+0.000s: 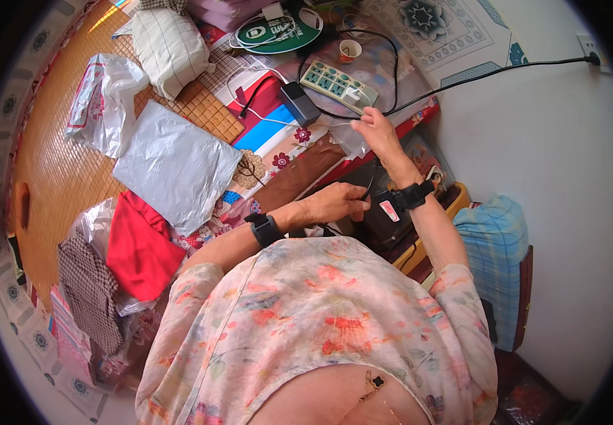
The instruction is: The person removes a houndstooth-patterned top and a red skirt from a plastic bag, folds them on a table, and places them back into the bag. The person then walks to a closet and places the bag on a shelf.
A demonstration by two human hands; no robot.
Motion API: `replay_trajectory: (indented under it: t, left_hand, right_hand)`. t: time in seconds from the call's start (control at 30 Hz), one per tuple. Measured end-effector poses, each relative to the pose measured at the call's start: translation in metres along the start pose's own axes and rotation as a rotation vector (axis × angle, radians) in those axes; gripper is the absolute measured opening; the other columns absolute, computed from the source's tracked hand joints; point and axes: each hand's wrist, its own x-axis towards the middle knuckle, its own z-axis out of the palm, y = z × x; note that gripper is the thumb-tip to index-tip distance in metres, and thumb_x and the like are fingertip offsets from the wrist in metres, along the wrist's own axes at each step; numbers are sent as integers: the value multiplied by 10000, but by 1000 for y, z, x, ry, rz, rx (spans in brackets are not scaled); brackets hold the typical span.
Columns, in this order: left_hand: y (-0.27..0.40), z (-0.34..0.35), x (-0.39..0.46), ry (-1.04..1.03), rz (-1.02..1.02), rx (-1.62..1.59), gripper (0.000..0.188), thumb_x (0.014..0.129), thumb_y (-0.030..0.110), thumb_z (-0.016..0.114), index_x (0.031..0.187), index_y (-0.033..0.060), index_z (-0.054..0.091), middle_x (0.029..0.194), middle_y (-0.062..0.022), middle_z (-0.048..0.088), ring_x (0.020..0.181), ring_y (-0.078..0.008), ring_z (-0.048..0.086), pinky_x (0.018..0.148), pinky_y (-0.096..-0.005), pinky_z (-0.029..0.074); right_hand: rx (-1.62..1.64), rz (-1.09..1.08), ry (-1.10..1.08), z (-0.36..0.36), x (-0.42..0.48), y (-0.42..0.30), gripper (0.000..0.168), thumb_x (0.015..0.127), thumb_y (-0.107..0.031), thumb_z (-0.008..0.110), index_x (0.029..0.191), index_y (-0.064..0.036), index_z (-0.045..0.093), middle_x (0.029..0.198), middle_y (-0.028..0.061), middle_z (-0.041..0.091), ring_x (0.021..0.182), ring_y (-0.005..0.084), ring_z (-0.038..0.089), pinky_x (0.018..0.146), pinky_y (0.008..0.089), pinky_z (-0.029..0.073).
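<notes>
My right hand (376,130) is at the near end of a power strip (333,82), its fingers by a white cable; whether it grips the cable or the strip is unclear. A white plug adapter (352,95) sits in the strip. My left hand (341,202) is lower and to the left, its fingers closed on a thin dark object (371,180), perhaps a cable. Beside it stands a black box (386,215) with a pink label. A black power adapter (300,103) lies left of the strip.
A paper cup (350,50) and a green hand fan (285,33) are behind the strip. A black cord (503,69) runs to a wall socket (593,52). On the bed at left lie a silvery plastic package (179,164), a plastic bag (105,101) and red cloth (144,247).
</notes>
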Motion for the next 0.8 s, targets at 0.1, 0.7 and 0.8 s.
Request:
replay_trajectory:
  t: [0.1,0.7,0.8]
  left_hand:
    - [0,-13,-3,25,6,25,240,898,254,500,919,30,583,779,-73,645,784,-187,608,742,-325,451]
    - [7,-22,44,-261,249,429,210,843,237,538,873,38,599,799,-146,618,781,-324,595,721,-388,452]
    - [-3,-23,54,-284,199,411,214,839,243,544,872,40,602,798,-150,616,782,-311,596,714,-384,452]
  right_hand:
    - [-337,-85,170,-9,5,16,598,747,-309,665,1187,46,471,1181,225,521,1054,308,540,885,376,428]
    - [1087,587,-263,-80,25,62,194,909,-195,527,946,-6,504,975,236,617,797,217,629,567,248,506]
    - [816,440,-140,-90,48,45,189,910,-166,517,1001,-1,537,945,178,638,748,160,617,566,228,498]
